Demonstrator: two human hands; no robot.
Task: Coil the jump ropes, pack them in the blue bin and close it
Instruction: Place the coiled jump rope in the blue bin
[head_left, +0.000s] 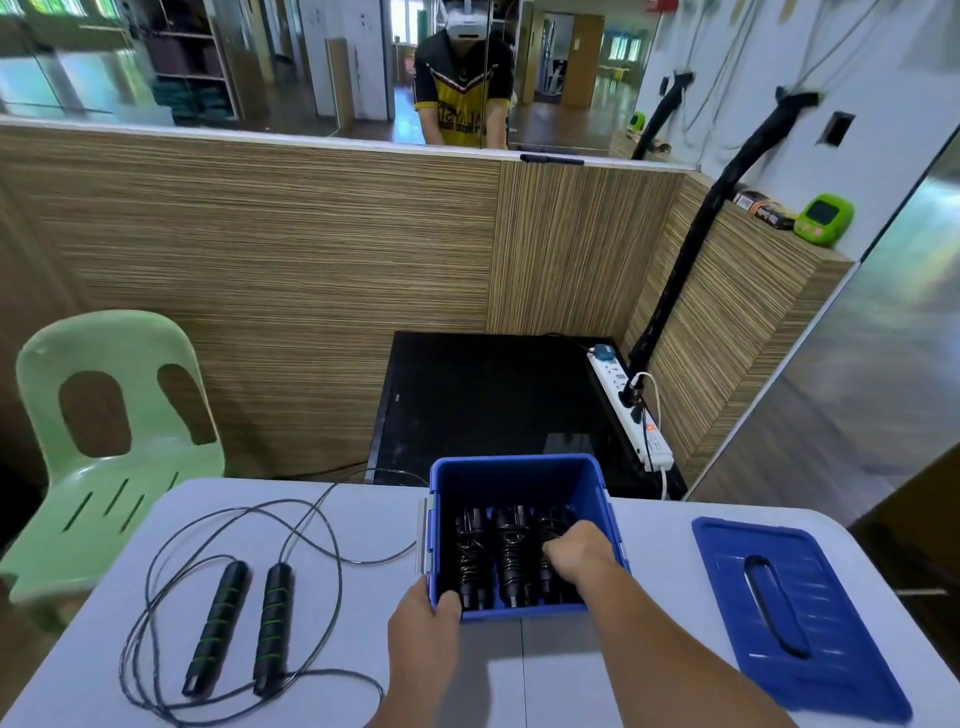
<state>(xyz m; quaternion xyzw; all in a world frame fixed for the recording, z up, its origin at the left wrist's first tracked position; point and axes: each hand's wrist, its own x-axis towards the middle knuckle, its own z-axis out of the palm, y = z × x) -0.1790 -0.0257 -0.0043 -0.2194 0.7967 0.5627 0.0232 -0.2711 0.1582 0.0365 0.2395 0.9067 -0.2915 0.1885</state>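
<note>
Inside the blue bin, the right hand curls its fingers round a coiled rope; seat it flat beside the other ropes. The left hand grips the near corner, steadying.

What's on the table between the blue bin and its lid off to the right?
Nothing: in the head view only bare table separates the blue bin from the lid, though the right forearm reaches over the near part of that gap.
</note>
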